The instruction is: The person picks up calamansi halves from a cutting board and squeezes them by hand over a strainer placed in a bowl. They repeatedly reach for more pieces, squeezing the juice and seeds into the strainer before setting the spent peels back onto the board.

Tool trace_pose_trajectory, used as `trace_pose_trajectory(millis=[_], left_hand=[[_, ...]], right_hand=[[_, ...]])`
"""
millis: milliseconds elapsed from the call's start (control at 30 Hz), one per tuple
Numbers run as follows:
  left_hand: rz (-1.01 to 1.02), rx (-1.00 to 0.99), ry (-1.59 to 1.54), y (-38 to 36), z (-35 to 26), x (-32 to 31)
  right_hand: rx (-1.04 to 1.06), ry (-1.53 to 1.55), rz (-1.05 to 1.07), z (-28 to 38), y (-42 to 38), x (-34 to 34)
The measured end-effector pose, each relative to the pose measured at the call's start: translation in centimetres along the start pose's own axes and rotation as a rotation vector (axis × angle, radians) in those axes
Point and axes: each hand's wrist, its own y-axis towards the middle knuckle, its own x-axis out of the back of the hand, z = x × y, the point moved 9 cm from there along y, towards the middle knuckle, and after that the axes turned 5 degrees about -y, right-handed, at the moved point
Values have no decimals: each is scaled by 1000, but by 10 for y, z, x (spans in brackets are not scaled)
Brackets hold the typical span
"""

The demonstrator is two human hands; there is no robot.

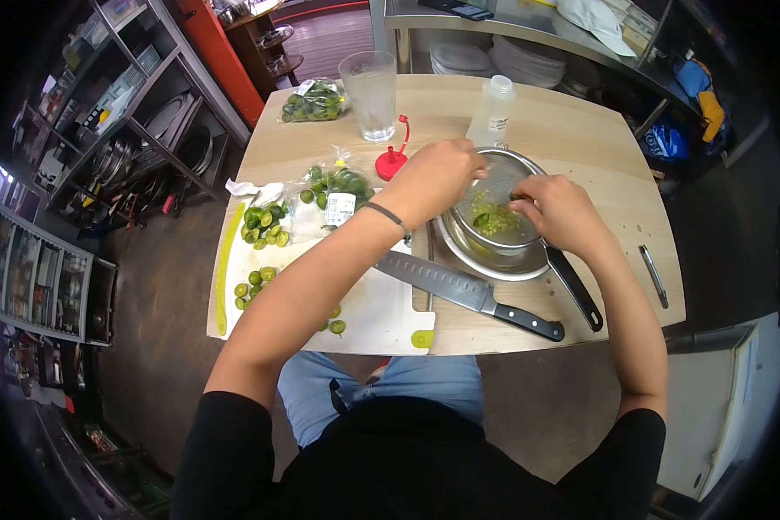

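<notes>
Over the metal strainer (504, 159), my right hand (563, 212) pinches a small green lime half (517, 197), mostly hidden by the fingers. My left hand (446, 173) is closed at the strainer's left rim; what its fingers hold, if anything, is hidden. Pale seeds and pulp (498, 221) lie in the mesh, with a green lime piece (483, 220) among them. Under the strainer sits a metal bowl (516, 276). Cut lime halves (253, 286) rest on the white cutting board (381, 325), partly covered by my left forearm. A large knife (446, 286) lies across the board's right edge.
A bag of limes (342, 184) lies on the board's far side, another bag (314, 102) farther back. A drinking glass (370, 95), a red squeeze-bottle cap (391, 163) and a translucent bottle (491, 113) stand behind my hands. A pen (654, 276) lies at the right.
</notes>
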Motion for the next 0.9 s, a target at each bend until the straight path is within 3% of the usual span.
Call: trace_pose_trajectory(millis=[33,167,233,467,567,633,900], left_hand=[[22,32,16,-6,7,0],[63,98,3,-25,10,12],[97,67,44,-27,2,14],[135,9,20,-15,-14,9],[299,-11,60,5,-26,-18],[567,164,255,10,-25,-38],[783,309,375,18,-19,-74]], right_hand=[[-40,-42,98,-3,-1,-10],[-106,-93,80,-8,9,-6],[-29,-95,206,1,14,-17],[39,-85,282,16,17,-23],[22,-128,366,7,14,-33],[-11,-109,312,-1,15,-24],[2,-89,193,-11,4,0]])
